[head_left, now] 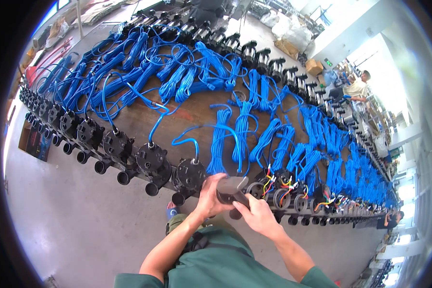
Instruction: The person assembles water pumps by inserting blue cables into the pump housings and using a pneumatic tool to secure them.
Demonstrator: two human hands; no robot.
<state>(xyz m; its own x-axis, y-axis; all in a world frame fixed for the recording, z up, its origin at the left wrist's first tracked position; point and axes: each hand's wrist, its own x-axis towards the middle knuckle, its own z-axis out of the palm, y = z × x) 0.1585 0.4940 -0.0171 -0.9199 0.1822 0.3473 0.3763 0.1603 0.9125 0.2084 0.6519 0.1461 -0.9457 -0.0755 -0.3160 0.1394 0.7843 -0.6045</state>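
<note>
In front of my body, at the table's near edge, both hands meet around a dark grey tool (233, 185) with a blocky head and a short handle; I cannot make out its exact kind. My right hand (258, 214) is closed round the handle. The curled fingers of my left hand (212, 196) press against the left side of the head and hide what lies beneath it. Just left of my hands stands a black pump (191, 174) with a blue cable rising from its top. On the right are open pump housings (282, 198) with coloured wires sticking out.
Many coiled blue cables (220, 137) cover the long brown table (189, 113). Black pumps (117, 145) line its near edge, and further pumps (248, 52) its far edge. A person (359, 88) is beyond the table at the upper right, another (394, 219) at the far right.
</note>
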